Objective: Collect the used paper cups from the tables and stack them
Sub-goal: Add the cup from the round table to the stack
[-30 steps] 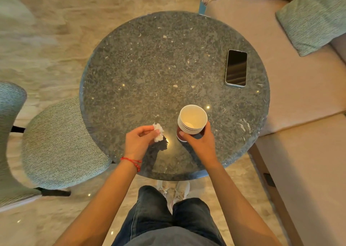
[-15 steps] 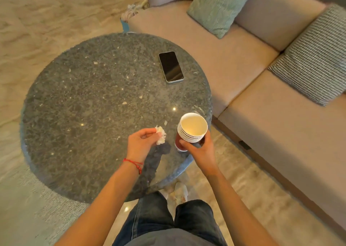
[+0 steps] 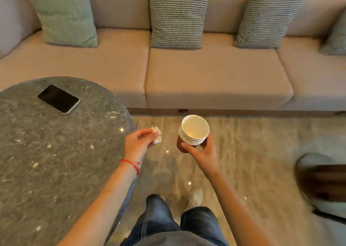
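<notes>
Nearest are the person's jeans (image 3: 159,219) and a shoe (image 3: 195,196) on the marbled floor (image 3: 252,152). The left hand (image 3: 137,143) hangs just past the table's edge, its fingers curled to pinch a crumpled tissue (image 3: 156,135); a red string (image 3: 132,163) circles that wrist. The right hand (image 3: 203,153) grips the cups (image 3: 193,131), a nested stack held upright over the floor, clear of the table (image 3: 46,161). A phone (image 3: 58,98) lies on the table's far side. Beyond stands the sofa (image 3: 215,77) with three cushions propped along its back
</notes>
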A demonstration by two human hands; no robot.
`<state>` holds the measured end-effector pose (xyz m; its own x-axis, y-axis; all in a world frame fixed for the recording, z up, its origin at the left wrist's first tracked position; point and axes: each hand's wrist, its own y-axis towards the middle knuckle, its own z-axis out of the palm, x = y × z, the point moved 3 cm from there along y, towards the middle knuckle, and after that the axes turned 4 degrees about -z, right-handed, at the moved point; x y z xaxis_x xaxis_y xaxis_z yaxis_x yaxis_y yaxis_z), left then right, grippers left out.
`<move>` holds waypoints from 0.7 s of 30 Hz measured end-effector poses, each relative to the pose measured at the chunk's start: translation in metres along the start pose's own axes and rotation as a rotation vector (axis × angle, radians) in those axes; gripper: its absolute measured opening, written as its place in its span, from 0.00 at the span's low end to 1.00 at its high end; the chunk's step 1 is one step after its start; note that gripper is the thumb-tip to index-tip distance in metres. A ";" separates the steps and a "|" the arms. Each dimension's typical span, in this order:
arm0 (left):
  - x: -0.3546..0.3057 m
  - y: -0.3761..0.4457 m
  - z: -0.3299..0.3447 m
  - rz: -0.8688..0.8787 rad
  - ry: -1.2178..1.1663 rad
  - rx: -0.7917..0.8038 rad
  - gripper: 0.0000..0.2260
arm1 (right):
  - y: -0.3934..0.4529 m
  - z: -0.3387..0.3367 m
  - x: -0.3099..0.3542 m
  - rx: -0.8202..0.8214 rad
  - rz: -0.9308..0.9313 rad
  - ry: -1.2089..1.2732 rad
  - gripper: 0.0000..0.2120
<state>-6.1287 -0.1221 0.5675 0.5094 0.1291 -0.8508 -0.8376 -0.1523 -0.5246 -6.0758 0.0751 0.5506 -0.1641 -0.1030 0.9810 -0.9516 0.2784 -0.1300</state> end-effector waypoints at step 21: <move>0.092 -0.141 0.426 0.038 0.470 0.815 0.07 | -0.110 -0.385 -0.050 -0.939 0.022 0.032 0.30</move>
<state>-6.0479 0.3291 0.5767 0.3571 -0.2970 -0.8856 -0.6447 0.6076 -0.4638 -5.8632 0.4177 0.5715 -0.1592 -0.0662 0.9850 -0.3472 0.9378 0.0070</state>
